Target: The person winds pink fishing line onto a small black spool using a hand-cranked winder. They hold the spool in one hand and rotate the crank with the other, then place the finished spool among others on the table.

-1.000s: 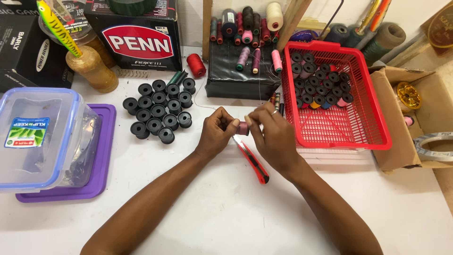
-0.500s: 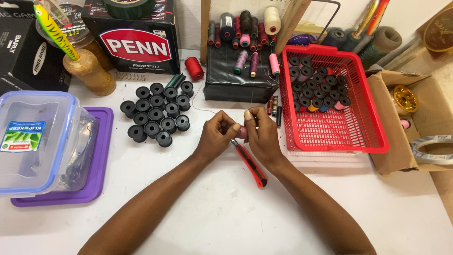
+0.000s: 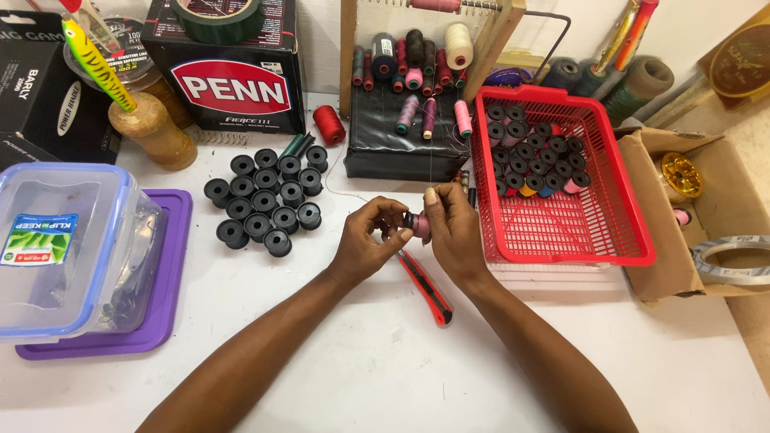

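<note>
A small pink-wound bobbin is held above the white bench between both hands; the left hand is closed on its near end with the fingers curled around it, and the right hand is pinched on the far end, thumb raised; a thin thread appears to run from the bobbin toward the back, though it is too fine to be followed with certainty. Just below the hands a red utility knife is laid on the bench, untouched. To the left a cluster of empty black bobbins is stood on end; beside it a clear plastic box is set on a purple lid. To the right a red basket is seen, with wound bobbins gathered in its far part. Behind the hands coloured thread spools are stood on a black block.
</note>
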